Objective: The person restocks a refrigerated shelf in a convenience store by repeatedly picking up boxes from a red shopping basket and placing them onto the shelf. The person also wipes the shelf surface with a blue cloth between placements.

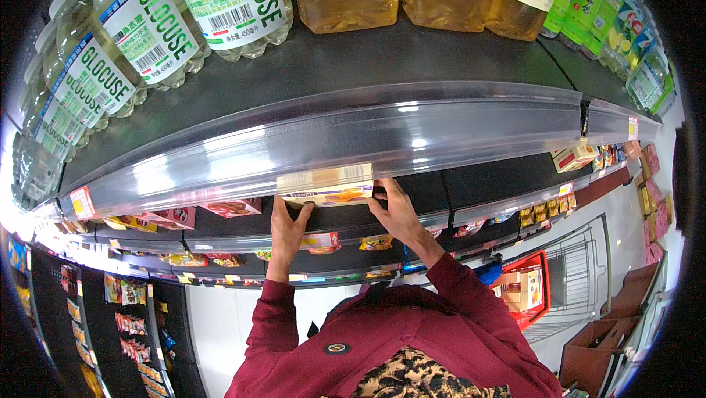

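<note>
A cream and yellow cardboard snack box (347, 195) with biscuits pictured on it lies between my two hands, just above a black shelf. Its rear part shows through the clear plastic edge strip (248, 141) of the shelf above. My left hand (289, 227) grips the box's left end, thumb along the near lower edge. At the right end, the fingers and thumb of my right hand (398, 211) close on the box. Whether the box's underside touches the shelf cannot be told.
Above stand clear drink bottles (237, 6) and amber drink bottles (347, 1). Pink boxes (231, 208) lie on the shelf to the left. Lower right, a red basket (543, 288) holding boxes sits by a wire shopping cart (579, 271). Cartons (590, 343) stand beyond.
</note>
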